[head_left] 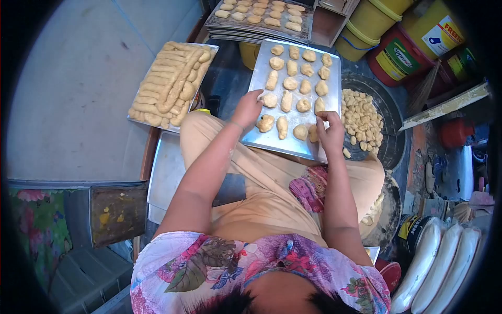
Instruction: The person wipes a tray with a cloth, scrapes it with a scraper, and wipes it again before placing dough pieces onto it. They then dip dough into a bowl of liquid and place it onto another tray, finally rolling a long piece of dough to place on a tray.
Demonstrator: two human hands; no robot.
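A metal baking tray (256, 137) lies across my crossed legs, with rows of small dough pieces on it, some round and some oblong. My left hand (248, 110) is at the tray's left edge, fingers curled over the rim beside a round dough piece (269, 100). Over the tray's right side, my right hand (331, 130) has its thumb and index finger closed at the lower end of an oblong dough piece (319, 105). Another dough piece (313, 134) is partly covered by this hand.
To the right, a round dark pan (391, 133) holds a heap of small dough lumps (361, 118). At left, another tray (213, 48) carries long dough ropes (167, 78). Stacked trays (256, 34) with shaped dough stand behind. Buckets (395, 55) line the back right.
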